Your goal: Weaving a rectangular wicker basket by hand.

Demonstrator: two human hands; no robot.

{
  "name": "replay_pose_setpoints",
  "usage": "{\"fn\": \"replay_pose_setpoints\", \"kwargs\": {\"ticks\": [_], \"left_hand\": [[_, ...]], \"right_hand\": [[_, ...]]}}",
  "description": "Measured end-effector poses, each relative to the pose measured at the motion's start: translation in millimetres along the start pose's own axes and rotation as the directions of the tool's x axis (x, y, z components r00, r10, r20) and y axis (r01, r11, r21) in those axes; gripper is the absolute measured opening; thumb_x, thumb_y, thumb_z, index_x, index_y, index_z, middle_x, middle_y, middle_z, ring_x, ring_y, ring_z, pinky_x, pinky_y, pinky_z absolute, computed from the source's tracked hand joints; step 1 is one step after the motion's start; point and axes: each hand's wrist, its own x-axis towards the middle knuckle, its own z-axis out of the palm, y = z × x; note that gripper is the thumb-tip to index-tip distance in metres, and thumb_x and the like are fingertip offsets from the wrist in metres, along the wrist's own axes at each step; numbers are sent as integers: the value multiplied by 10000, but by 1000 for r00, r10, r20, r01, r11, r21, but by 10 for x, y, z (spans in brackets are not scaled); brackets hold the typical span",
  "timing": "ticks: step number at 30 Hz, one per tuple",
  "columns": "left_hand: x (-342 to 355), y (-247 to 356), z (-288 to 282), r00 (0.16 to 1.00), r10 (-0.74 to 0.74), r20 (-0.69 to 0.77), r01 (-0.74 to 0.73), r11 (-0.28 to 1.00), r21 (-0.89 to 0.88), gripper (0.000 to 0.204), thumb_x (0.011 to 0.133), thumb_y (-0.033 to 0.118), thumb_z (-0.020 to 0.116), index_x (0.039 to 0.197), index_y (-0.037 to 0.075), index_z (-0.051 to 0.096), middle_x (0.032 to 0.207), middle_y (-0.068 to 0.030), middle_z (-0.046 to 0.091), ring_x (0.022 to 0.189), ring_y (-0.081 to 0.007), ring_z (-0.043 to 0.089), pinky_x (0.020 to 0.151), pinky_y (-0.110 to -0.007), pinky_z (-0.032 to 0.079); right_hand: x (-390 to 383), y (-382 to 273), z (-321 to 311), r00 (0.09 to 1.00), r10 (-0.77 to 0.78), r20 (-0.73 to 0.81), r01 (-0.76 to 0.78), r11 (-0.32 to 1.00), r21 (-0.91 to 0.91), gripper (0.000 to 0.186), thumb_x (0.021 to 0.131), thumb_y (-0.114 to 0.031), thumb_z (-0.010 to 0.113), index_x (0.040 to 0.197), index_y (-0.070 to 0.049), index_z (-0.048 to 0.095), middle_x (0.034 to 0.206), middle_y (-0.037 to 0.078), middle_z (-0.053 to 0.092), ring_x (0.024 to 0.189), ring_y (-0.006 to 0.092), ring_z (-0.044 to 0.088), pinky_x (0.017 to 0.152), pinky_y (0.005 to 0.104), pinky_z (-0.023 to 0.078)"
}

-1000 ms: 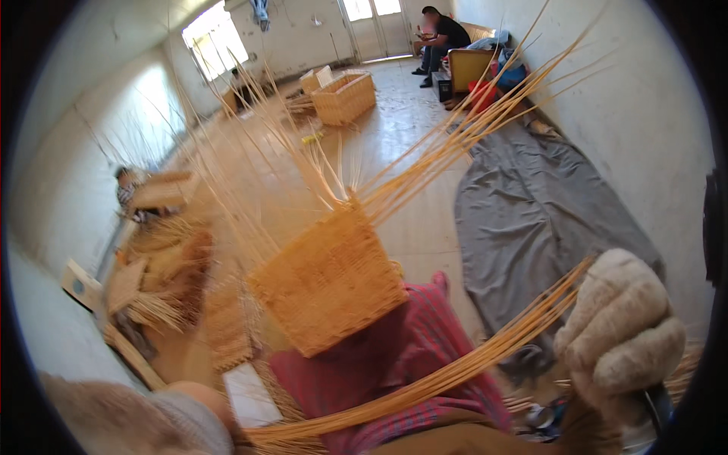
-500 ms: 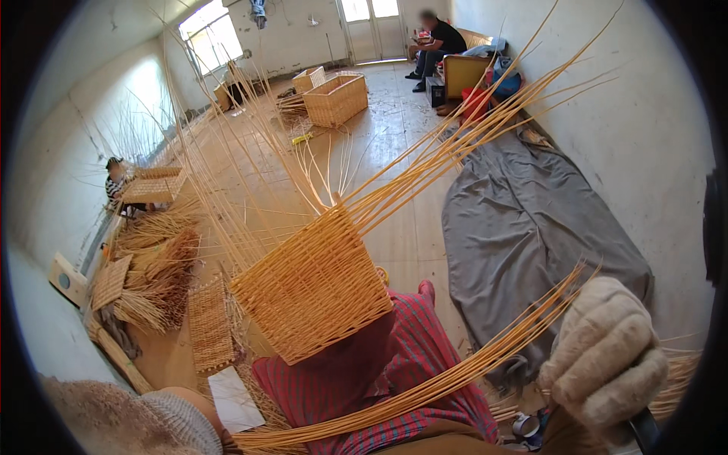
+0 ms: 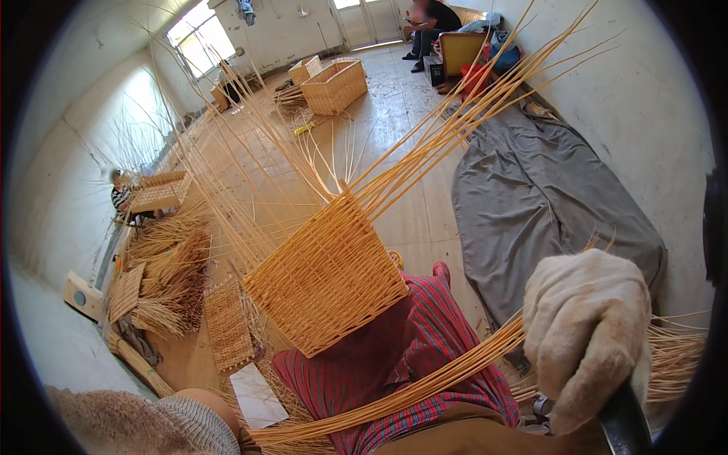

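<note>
A woven wicker basket rests tilted against my lap, with long loose rods fanning up from its far side. My lap is covered by a red striped cloth. Across it lies a bundle of willow rods, passing behind my right hand, where their tips poke out above. That hand, in a thick off-white glove, is closed round a dark, flat, smooth tool whose kind I cannot make out. At the lower left, my gloved left hand shows only its back and ribbed cuff; its fingers are hidden.
A grey cloth covers the floor to the right. Piles of rods and a woven panel lie left. Finished-looking baskets stand farther back. One person sits at the far right, another at the left wall.
My right hand has shifted left and up, now covering more of the rod bundle, and more of the dark tool shows below it. The view has tilted and moved slightly.
</note>
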Motion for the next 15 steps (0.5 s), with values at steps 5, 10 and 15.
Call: {"fn": "replay_pose_setpoints", "kwargs": {"ticks": [5, 10, 15], "left_hand": [[-5, 7, 11, 1000, 7, -2, -7, 1000, 3, 289, 939, 20, 705, 1216, -18, 630, 1118, -95, 672, 985, -197, 617, 870, -324, 504], [-11, 18, 50, 1000, 6, -8, -6, 1000, -9, 298, 936, 19, 709, 1220, -21, 630, 1130, -97, 671, 1001, -201, 615, 884, -327, 500], [-7, 30, 57, 1000, 13, -8, -13, 1000, -10, 306, 933, 19, 713, 1224, -24, 629, 1142, -99, 670, 1017, -205, 614, 898, -331, 497]], "right_hand": [[-9, -61, 52, 998, 1, -56, -4, 998, -55, 339, 1034, -305, 637, 950, -2, 763, 738, 89, 682, 533, 164, 653, 431, 246, 470], [-34, -96, 104, 993, -43, -106, 19, 977, -212, 292, 1008, -257, 662, 884, -10, 758, 742, 83, 685, 533, 161, 650, 443, 233, 466], [-59, -91, 117, 992, -51, -117, 28, 982, -187, 266, 1006, -230, 659, 867, -21, 747, 715, 76, 680, 521, 157, 644, 426, 244, 457]]}}
